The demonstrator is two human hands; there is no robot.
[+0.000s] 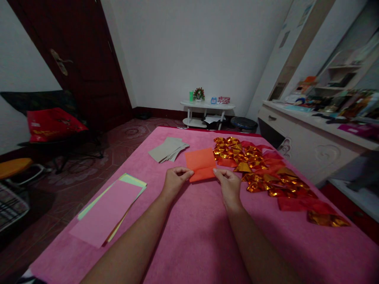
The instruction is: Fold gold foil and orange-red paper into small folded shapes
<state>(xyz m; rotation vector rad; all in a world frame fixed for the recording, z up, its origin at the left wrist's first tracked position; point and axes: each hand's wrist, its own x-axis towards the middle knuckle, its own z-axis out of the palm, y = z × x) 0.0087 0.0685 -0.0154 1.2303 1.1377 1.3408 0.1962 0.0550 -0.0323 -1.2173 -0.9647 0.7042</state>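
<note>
Between my two hands is a sheet of orange paper (200, 158) with a crease running across it and its near part folded up. My left hand (175, 181) pinches the near left corner between thumb and fingers. At the near right corner, my right hand (228, 185) grips the same sheet in a pinch. Just beyond my left hand lies a fanned stack of grey paper pieces (167, 150). To the right spreads a pile of shiny gold and red folded pieces (260, 169), close to my right hand.
A pink cloth (189, 236) covers the table. Pink, green and yellow paper sheets (111, 209) lie at its left. A cluttered dresser (314, 130) stands right; a chair holding a red bag (55, 124) is left. A small white table (207, 104) is against the wall.
</note>
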